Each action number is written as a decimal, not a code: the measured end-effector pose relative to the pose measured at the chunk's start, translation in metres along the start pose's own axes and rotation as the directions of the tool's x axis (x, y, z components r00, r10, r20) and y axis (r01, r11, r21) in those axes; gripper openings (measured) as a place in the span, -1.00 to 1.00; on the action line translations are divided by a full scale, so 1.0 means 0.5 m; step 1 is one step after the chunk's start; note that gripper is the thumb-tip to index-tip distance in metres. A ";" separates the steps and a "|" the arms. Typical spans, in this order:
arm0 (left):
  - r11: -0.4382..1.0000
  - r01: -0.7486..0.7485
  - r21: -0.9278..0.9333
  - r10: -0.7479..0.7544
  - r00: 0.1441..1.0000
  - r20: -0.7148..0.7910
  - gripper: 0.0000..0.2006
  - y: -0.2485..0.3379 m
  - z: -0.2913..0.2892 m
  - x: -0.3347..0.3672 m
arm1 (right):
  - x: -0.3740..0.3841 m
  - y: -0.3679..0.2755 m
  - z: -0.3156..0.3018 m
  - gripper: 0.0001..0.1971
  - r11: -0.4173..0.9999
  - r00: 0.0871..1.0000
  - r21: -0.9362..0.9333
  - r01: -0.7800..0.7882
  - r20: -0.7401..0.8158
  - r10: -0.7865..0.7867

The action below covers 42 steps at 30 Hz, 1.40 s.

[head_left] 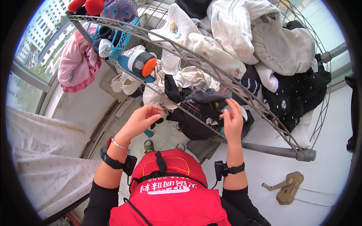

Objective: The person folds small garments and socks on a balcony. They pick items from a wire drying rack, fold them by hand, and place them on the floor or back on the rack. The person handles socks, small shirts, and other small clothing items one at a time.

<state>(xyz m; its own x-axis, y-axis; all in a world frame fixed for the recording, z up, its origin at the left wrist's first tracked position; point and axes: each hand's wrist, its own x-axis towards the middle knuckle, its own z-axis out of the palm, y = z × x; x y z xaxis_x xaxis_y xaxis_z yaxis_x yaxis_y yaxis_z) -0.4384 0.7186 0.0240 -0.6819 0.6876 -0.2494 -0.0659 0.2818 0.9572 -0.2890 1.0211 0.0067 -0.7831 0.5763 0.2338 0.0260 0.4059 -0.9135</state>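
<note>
Left hand: the left hand [141, 119] is raised at the near edge of the drying rack [241, 84], fingers curled loosely inward with the tips close together; whether they pinch any cloth cannot be told.
Right hand: the right hand [232, 120] reaches into the laundry at the rack's near rail, fingers bent and closed on a fold of the dark garment [200, 109].
Dark garment: hangs over the near rail between the two hands, drooping below the wires.
Crowding it: white cloths [188, 77] just behind it, a black dotted garment [298, 94] to the right, and cream baby clothes [230, 26] piled along the far side.
Left end of rack: a white bottle with an orange cap [142, 63], a blue basket [120, 37], and a pink jacket [79, 62] hanging beyond it.
Below: a grey pole [275, 150] under the right corner.
</note>
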 end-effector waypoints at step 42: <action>0.250 0.507 -0.825 -0.091 0.860 0.502 -0.51 -0.077 0.101 0.125 | -0.190 -0.030 -0.076 -0.76 0.859 0.963 -0.441 -0.261 -0.180 0.201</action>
<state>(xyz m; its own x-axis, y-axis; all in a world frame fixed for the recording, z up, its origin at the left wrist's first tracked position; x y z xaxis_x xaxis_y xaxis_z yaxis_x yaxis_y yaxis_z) -0.4415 0.7844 -0.0359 -0.2153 0.9014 -0.3756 -0.9631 -0.1325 0.2342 -0.1913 0.9873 0.0106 -0.6369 0.7642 0.1019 0.5010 0.5107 -0.6987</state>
